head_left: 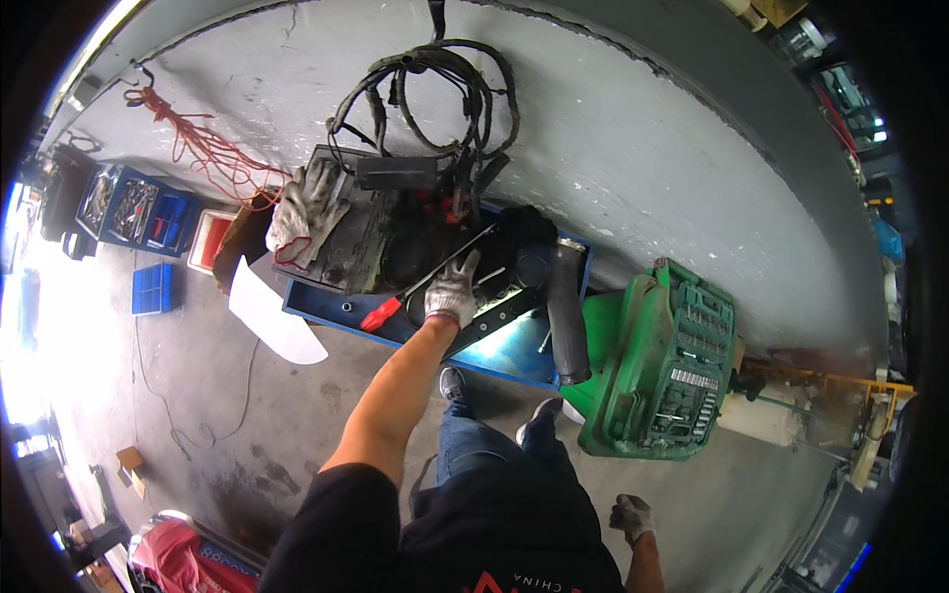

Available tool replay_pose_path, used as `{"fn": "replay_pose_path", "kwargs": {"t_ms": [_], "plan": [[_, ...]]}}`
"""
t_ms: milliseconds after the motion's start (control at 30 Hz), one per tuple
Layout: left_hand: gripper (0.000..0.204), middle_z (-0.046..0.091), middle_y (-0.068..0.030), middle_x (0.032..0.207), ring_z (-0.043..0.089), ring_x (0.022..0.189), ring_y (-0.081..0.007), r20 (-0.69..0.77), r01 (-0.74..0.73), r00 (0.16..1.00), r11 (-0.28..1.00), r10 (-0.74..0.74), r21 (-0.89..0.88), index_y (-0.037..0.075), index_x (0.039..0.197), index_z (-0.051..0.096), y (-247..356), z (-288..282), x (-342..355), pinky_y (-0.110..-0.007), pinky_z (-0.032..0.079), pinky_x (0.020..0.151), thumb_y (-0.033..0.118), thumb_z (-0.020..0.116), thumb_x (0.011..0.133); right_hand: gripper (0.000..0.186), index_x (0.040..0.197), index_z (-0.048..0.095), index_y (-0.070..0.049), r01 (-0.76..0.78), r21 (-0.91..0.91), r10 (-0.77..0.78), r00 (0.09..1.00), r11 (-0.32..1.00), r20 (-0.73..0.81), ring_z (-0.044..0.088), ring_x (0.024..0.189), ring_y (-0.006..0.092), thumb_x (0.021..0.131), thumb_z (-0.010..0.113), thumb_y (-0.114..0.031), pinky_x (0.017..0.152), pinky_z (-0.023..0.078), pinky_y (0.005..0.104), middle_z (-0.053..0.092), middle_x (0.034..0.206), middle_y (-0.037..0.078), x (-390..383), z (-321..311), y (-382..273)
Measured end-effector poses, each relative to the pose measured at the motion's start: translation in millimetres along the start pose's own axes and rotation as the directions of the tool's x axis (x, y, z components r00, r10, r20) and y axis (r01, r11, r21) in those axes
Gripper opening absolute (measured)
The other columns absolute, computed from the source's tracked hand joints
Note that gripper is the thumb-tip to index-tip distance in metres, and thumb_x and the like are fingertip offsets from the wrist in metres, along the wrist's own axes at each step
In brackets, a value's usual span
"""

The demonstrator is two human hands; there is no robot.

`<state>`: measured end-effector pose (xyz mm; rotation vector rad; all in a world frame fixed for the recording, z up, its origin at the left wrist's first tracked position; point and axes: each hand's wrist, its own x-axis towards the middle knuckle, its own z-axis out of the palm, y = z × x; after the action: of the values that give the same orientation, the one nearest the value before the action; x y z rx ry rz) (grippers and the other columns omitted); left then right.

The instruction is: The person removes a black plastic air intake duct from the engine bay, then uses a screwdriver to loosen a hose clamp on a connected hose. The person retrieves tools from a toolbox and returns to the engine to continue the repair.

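My left hand (453,291), in a whitish knitted glove, reaches over a blue metal tray (341,324). Its fingers are spread among dark parts, and I see nothing gripped between them. Just left of it lies a long screwdriver (381,313) with a red handle, its shaft slanting up to the right. A black bar with holes (502,313) rests to the right of the wrist, and beyond that a thick black hose (567,321) crosses the tray's edge. My right hand (632,517), also gloved, hangs low at my right side, fingers curled, with nothing visible in them.
A green bin (615,366) stands right of the tray with an opened socket set (694,371) on it. Spare gloves (304,212) lie on a dark box. Coiled black cables (435,94) and red cord (203,143) hang on the wall. White paper (269,314) sticks out at the left.
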<state>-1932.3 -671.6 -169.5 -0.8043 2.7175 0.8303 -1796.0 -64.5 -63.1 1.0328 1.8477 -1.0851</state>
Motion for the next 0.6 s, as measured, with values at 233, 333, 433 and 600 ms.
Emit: {"fn": "replay_pose_path", "kwargs": {"t_ms": [233,333,433,600], "plan": [[0.053,0.063,-0.0157,0.127,0.064,0.116,-0.0350,-0.133,0.047,0.990,0.999,-0.046,0.005,0.012,0.131,0.062,8.7,-42.8,44.2,-0.044,0.053,0.097,0.040,0.070,0.086,0.037,0.120,0.063,0.003,0.100,-0.020,-0.100,0.995,0.995,-0.011,0.063,0.067,0.0197,0.098,0.068,-0.026,0.060,0.055,0.0372,0.064,0.081,0.007,-27.4,21.0,3.6],[0.057,0.063,-0.0149,0.126,0.064,0.116,-0.0347,-0.296,0.033,0.954,0.999,-0.042,-0.036,0.016,0.135,0.062,14.7,-91.4,13.6,-0.044,0.052,0.098,0.037,0.075,0.083,0.038,0.120,0.063,0.003,0.050,0.016,-0.050,0.999,0.999,0.002,0.063,0.067,0.0202,0.098,0.068,-0.028,0.061,0.055,0.0379,0.065,0.082,0.007,-15.6,9.5,29.6],[0.057,0.062,-0.0162,0.128,0.063,0.116,-0.0380,-0.391,0.083,0.913,0.991,-0.117,-0.104,0.021,0.137,0.061,18.0,-114.7,-4.9,-0.047,0.053,0.096,0.029,0.076,0.082,0.038,0.119,0.063,0.002,0.035,-0.046,-0.033,0.999,0.998,0.041,0.062,0.066,0.0201,0.098,0.068,-0.028,0.062,0.055,0.0383,0.064,0.082,0.006,3.1,3.9,44.2],[0.077,0.049,-0.0216,0.147,0.059,0.124,-0.0399,-0.297,0.176,0.932,0.976,-0.207,-0.127,0.019,0.154,0.040,10.8,-83.1,-29.6,-0.046,0.051,0.103,0.021,0.075,0.085,0.037,0.118,0.063,0.001,0.094,-0.087,-0.083,0.989,0.992,0.125,0.061,0.067,0.0172,0.100,0.065,-0.031,0.063,0.054,0.0367,0.063,0.082,0.005,43.9,-6.8,17.1]]}}
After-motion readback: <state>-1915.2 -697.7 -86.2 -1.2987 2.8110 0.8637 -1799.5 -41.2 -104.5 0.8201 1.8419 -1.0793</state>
